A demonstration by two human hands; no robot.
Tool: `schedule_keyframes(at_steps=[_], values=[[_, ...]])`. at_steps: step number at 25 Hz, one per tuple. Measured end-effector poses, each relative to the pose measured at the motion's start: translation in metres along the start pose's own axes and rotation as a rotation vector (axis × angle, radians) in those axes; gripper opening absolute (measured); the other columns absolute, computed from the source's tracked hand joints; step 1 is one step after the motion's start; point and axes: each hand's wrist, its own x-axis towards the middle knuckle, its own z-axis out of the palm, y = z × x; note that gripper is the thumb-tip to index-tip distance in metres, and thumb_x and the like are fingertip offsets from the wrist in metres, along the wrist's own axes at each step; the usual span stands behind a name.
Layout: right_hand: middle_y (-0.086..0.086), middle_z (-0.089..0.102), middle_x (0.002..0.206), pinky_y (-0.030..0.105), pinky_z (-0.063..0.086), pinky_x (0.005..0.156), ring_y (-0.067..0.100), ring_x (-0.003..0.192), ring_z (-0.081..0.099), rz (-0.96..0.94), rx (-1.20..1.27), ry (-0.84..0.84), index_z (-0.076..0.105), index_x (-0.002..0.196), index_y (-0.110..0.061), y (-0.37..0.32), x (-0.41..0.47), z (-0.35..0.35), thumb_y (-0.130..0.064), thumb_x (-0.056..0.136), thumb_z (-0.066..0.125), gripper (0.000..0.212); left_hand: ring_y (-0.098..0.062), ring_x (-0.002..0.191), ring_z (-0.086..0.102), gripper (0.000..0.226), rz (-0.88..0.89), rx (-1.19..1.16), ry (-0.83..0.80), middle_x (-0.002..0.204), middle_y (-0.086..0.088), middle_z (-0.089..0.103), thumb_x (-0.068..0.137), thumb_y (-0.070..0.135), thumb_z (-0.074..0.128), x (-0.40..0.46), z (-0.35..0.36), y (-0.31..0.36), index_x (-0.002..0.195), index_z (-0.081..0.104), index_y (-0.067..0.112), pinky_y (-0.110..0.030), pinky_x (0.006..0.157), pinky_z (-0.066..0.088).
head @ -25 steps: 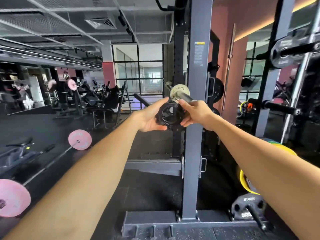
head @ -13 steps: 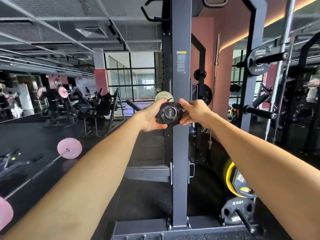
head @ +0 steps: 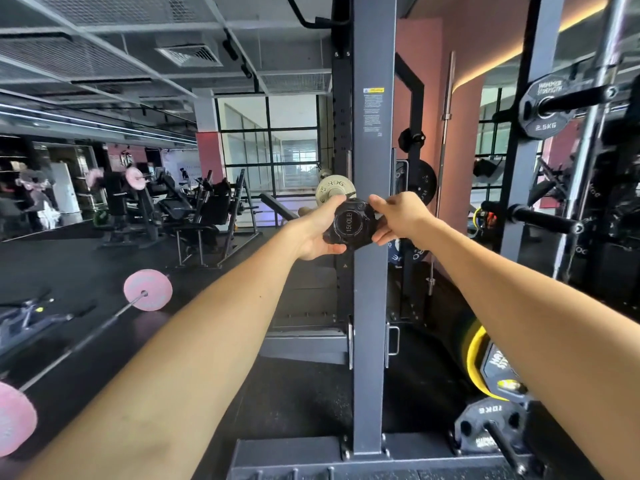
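Gripping the black collar [head: 362, 239] from both sides, the left hand [head: 317, 230] and right hand [head: 401, 216] each have their grip curled round it at the barbell end [head: 348, 225], just near of the cream plate [head: 330, 192]. The collar looks neither slid free nor seated against the plate.

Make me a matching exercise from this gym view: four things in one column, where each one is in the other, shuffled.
Things:
1 collar
2 pink plate
3 2.5 kg plate
4 10 kg plate

Places:
A on a peg, upper right
B gripped by left hand and right hand
C lowest, bottom right
D on a bar lying on the floor, left

Pairs: 1-B, 2-D, 3-A, 4-C
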Motion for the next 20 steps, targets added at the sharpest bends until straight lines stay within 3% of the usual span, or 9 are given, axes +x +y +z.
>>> schedule_keyframes(at_steps=[1,3,6,8,11,15,17,20], values=[[0.021,0.068,0.075,0.034,0.06,0.061,0.024,0.057,0.07,0.02,0.002,0.0,0.05,0.126,0.007,0.003,0.002,0.0,-0.039,0.098,0.05,0.054,-0.023,0.078,0.063,0.086,0.008,0.01,0.012,0.133,-0.011,0.055,0.07,0.063,0.064,0.008,0.001,-0.002,0.139,0.043,0.015,-0.03,0.053,0.052],[0.023,0.069,0.078,0.036,0.06,0.064,0.028,0.066,0.071,0.045,0.02,0.002,0.05,0.125,0.007,0.009,0.006,0.002,-0.038,0.098,0.05,0.053,-0.023,0.083,0.063,0.08,0.015,0.022,0.017,0.135,-0.01,0.054,0.076,0.062,0.061,0.014,0.003,-0.003,0.138,0.044,0.016,-0.028,0.052,0.052],[0.022,0.071,0.077,0.038,0.061,0.068,0.031,0.074,0.073,0.056,0.044,0.023,0.052,0.123,0.005,0.012,0.018,0.009,-0.04,0.096,0.052,0.052,-0.017,0.076,0.058,0.043,0.03,0.01,0.029,0.101,-0.006,0.066,0.096,0.048,0.05,0.023,-0.001,0.001,0.117,0.058,0.012,-0.027,0.052,0.049],[0.023,0.071,0.082,0.038,0.06,0.071,0.034,0.078,0.073,0.073,0.043,0.028,0.051,0.124,0.003,0.01,0.031,0.011,-0.039,0.096,0.053,0.051,-0.016,0.073,0.058,0.037,0.017,0.032,0.029,0.092,-0.004,0.066,0.099,0.043,0.047,0.036,-0.008,0.003,0.116,0.061,0.013,-0.027,0.053,0.049],[0.026,0.07,0.087,0.04,0.06,0.069,0.036,0.078,0.072,0.093,0.049,0.04,0.049,0.129,0.003,0.011,0.056,0.014,-0.038,0.096,0.054,0.052,-0.016,0.078,0.063,0.043,-0.002,0.048,-0.018,0.1,-0.005,0.068,0.099,0.045,0.045,0.061,-0.012,0.007,0.127,0.058,0.014,-0.029,0.055,0.05],[0.027,0.07,0.093,0.042,0.061,0.067,0.038,0.077,0.072,0.078,0.044,0.055,0.052,0.125,0.004,0.021,0.097,0.022,-0.035,0.097,0.053,0.048,-0.022,0.091,0.067,0.048,-0.013,0.034,-0.069,0.114,-0.011,0.07,0.096,0.049,0.045,0.109,-0.017,0.009,0.125,0.058,0.013,-0.034,0.069,0.057],[0.023,0.07,0.09,0.038,0.061,0.061,0.035,0.07,0.071,0.075,0.035,0.06,0.053,0.121,0.004,0.026,0.116,0.025,-0.035,0.098,0.051,0.045,-0.023,0.096,0.067,0.048,-0.009,0.033,-0.081,0.115,-0.011,0.07,0.096,0.047,0.046,0.132,-0.02,0.01,0.126,0.058,0.012,-0.035,0.074,0.058],[0.013,0.062,0.072,0.021,0.051,0.038,0.017,0.048,0.061,0.059,0.021,0.05,0.054,0.12,0.006,0.035,0.148,0.028,-0.033,0.101,0.045,0.044,-0.023,0.098,0.069,0.048,-0.024,0.001,-0.076,0.114,-0.01,0.071,0.095,0.047,0.047,0.167,-0.024,0.012,0.127,0.057,0.013,-0.033,0.065,0.058]])
